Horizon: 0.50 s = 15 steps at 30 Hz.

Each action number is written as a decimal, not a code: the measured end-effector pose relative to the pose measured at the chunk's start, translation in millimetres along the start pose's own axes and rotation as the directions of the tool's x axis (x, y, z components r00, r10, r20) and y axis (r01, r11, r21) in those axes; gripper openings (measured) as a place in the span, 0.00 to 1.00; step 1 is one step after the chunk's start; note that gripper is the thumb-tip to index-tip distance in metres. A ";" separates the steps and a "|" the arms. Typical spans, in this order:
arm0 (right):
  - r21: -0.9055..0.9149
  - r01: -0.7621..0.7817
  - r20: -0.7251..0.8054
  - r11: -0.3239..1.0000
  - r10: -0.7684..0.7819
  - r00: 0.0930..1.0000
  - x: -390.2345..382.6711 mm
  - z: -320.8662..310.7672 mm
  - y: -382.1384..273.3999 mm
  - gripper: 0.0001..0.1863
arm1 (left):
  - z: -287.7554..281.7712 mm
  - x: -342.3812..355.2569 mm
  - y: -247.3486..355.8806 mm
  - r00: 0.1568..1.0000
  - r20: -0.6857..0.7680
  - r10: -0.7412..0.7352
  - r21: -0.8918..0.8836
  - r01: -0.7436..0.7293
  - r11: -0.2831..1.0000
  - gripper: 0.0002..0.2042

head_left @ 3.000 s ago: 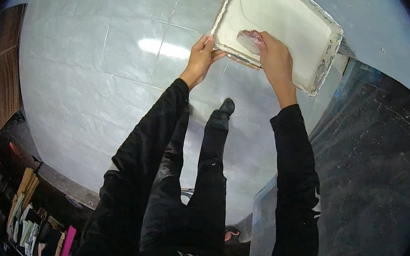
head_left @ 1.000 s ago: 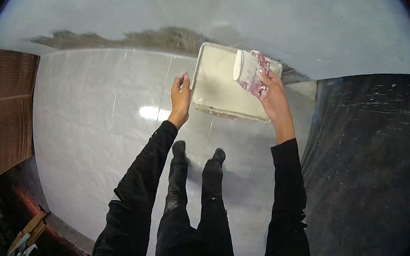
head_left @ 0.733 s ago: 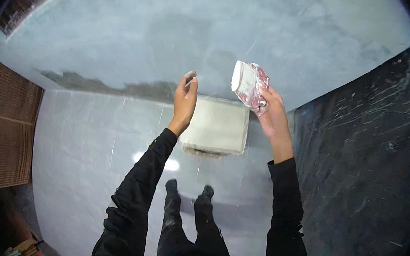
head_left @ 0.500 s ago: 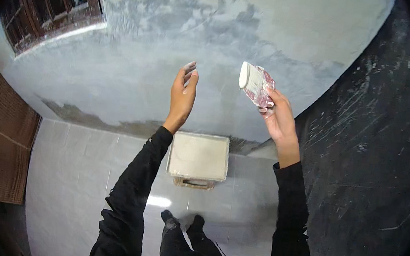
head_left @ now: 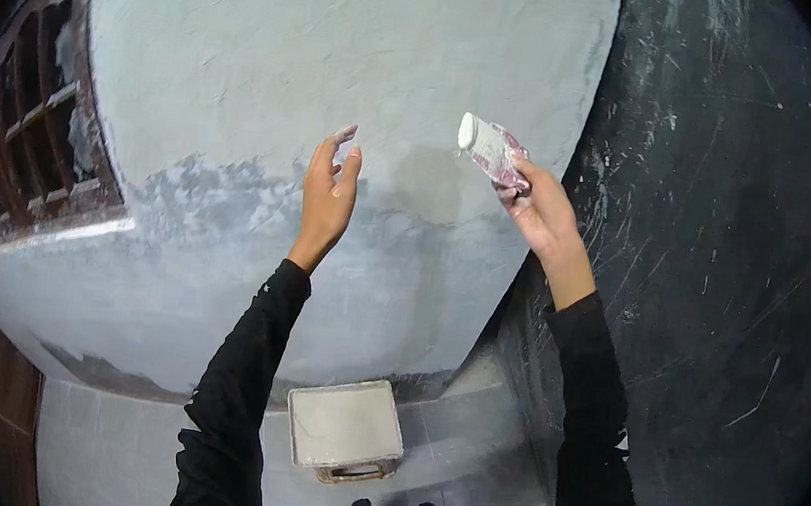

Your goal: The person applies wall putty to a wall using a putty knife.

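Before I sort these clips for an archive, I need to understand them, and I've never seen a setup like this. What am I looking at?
There is no machine here: these are a person's own bare hands, in dark sleeves. The view comes from a wide camera worn on the head, so edges bend near the rim, and left is the person's left.

The left hand is raised, fingers apart, holding nothing. The right hand has a tool in its grip, white with reddish patches; its exact kind is unclear.

Ahead is a patchy grey wall, with a window at left. Lower down, a tray of pale material rests on a stand on the floor.
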State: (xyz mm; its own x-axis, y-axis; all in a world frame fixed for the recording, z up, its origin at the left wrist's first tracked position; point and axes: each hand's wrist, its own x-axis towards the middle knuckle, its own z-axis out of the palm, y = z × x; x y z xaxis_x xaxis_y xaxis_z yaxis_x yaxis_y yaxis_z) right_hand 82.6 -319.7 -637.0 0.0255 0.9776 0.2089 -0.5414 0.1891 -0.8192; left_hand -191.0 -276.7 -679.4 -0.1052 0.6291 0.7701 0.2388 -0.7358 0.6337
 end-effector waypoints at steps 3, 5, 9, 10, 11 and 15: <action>-0.039 0.061 -0.032 0.997 -0.063 0.998 21.9 -5.0 -4.9 0.14 | 10.4 13.9 -19.8 0.996 0.047 0.070 -0.020 -0.069 0.997 0.18; -0.152 0.189 -0.100 0.970 -0.205 0.974 33.2 -6.4 -4.8 0.15 | 18.1 20.0 -38.0 0.974 0.056 0.218 0.063 -0.221 0.973 0.17; -0.224 0.301 -0.086 0.927 -0.327 0.941 62.9 -20.8 -10.7 0.13 | 34.5 22.9 -60.0 0.958 0.048 0.282 0.076 -0.285 0.955 0.17; -0.235 0.312 -0.086 0.920 -0.339 0.937 69.9 -22.0 -13.0 0.12 | 38.0 26.0 -68.5 0.937 0.032 0.348 0.122 -0.349 0.929 0.17; -0.233 0.320 -0.072 0.918 -0.344 0.936 78.2 -24.3 -15.4 0.12 | 41.9 29.7 -76.3 0.912 0.019 0.410 0.169 -0.407 0.898 0.16; -0.309 0.491 0.008 0.814 -0.514 0.858 125.2 -26.4 -30.8 0.10 | 62.7 66.0 -98.1 0.813 -0.030 0.582 0.317 -0.545 0.777 0.17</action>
State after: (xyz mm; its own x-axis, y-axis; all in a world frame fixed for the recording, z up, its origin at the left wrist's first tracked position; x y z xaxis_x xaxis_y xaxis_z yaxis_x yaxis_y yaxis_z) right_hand 124.7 -200.7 -599.8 0.2935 0.7405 0.6045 -0.1686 0.6626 -0.7298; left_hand -160.8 -147.3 -695.3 0.0244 0.0753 0.9969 0.5488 -0.8345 0.0496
